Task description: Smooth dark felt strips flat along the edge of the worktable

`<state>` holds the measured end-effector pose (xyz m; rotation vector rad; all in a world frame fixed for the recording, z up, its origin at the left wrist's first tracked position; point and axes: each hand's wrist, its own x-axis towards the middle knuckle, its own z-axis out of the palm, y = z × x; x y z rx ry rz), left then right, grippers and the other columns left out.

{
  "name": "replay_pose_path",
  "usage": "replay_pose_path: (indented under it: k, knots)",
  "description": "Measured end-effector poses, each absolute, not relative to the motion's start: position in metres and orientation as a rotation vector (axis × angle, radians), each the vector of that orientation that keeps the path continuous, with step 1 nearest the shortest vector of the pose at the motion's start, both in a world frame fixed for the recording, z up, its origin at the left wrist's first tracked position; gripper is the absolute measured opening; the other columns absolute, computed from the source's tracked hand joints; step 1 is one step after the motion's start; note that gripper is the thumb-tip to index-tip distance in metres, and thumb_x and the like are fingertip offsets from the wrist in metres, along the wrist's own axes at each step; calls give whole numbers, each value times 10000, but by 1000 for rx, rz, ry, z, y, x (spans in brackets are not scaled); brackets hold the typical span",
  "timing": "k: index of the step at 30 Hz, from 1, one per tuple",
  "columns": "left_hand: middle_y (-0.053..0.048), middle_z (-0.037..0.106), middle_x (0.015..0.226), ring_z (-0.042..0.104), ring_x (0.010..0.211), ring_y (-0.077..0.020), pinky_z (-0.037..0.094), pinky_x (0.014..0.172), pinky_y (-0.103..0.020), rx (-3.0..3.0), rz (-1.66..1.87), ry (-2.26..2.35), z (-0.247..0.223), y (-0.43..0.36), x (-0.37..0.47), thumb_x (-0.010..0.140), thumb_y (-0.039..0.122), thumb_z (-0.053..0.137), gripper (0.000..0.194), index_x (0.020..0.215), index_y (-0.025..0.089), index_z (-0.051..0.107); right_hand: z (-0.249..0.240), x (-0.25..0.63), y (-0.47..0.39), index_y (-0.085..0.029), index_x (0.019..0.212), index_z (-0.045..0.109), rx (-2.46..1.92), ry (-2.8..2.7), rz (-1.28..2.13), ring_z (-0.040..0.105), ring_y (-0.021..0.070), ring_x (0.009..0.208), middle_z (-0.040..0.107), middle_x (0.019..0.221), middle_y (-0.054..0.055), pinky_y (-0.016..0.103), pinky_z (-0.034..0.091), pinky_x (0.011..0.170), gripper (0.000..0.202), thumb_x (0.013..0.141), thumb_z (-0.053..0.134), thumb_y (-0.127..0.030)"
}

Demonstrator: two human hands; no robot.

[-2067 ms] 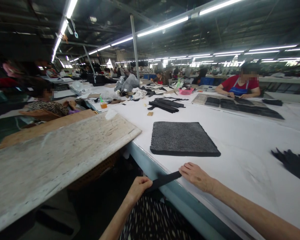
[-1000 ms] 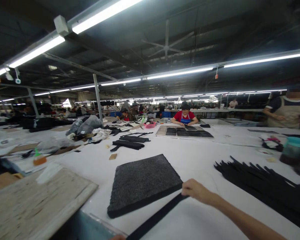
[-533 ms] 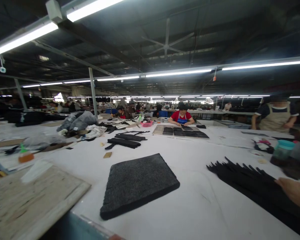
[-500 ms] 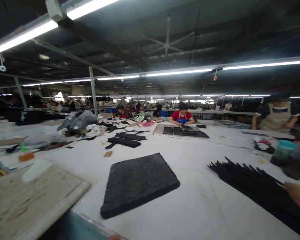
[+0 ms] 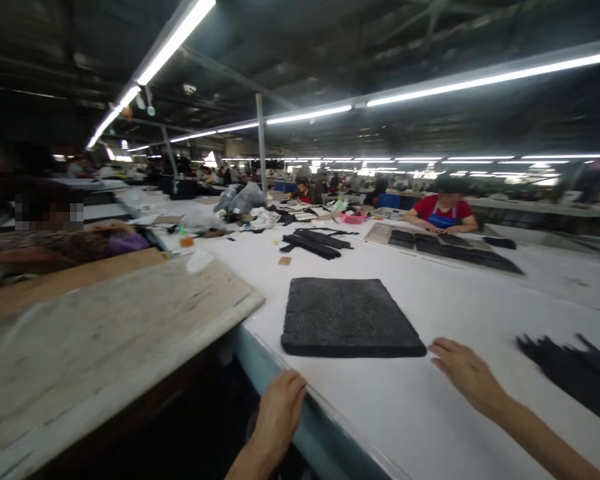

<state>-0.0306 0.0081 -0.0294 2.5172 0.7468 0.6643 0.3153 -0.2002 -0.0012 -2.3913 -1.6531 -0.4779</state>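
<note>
A thick, square stack of dark grey fabric pieces [image 5: 350,317] lies on the white table [image 5: 380,413], close to its front edge. My right hand [image 5: 465,373] is at the stack's near right corner, fingers stretched out, nothing held. Whether the fingertips touch the stack I cannot tell. Down at the table's edge is my left hand [image 5: 280,403], its fingers loosely bent and nothing visible in them. To the right lies a bundle of black fabric strips [image 5: 575,373] with ragged ends, apart from both hands.
A worn board [image 5: 130,333] stands at the left, with a dark gap between it and the table. Beyond the stack lie black fabric rolls [image 5: 313,243] and a small tan block [image 5: 285,261]. A co-worker in red [image 5: 443,212] works across the table; another person [image 5: 55,230] is at the left.
My view has turned left, so the stack appears farther right. My right hand has left the black strips and moved to the stack's corner. My left hand has come into fuller view.
</note>
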Motion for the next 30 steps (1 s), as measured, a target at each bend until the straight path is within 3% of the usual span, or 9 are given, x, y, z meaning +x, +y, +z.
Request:
replay_pose_path:
  k: [5,9,14,21,27,30]
  knots:
    - [-68,644,1011,570,962,-205,468,898,-347,2726,616,730,-26,8,-28,830,53,420,255,907,160,639,-5,179,-81,-203,920,615,-2072,-2137,-359,545,205,923,605,995,44,338,387,814,138,863,506,-140]
    - [-63,630,999,555,962,-197,463,901,-339,2740,591,751,-32,11,-32,816,24,432,250,921,150,621,-12,135,-38,-190,882,589,-2052,-2197,-412,531,211,883,587,915,40,329,369,759,114,847,517,-108]
    - [-49,619,905,546,887,-184,470,848,-312,2722,583,729,-31,11,-33,816,21,415,233,843,147,609,-19,123,-25,-151,871,584,-2135,-2315,-419,533,222,845,582,874,84,330,364,704,214,832,428,-9]
    - [-58,605,870,541,872,-202,467,833,-341,2803,572,605,-32,7,-17,788,13,397,240,804,148,593,-7,131,-13,-164,850,585,-2276,-2204,-219,563,202,864,605,899,72,291,384,697,220,841,421,-18]
    - [-134,580,1090,493,1061,-253,392,975,-392,2922,587,577,-38,19,6,731,26,454,324,1028,85,570,0,146,-5,-190,811,578,-2336,-2111,-70,592,124,776,628,850,7,221,376,638,244,907,375,-94]
    - [-143,583,1047,502,1015,-265,385,970,-401,2989,524,639,-39,27,13,714,46,488,337,1041,56,567,3,140,-3,-188,816,576,-2382,-2056,-51,604,139,788,635,865,15,226,378,637,229,890,383,-90]
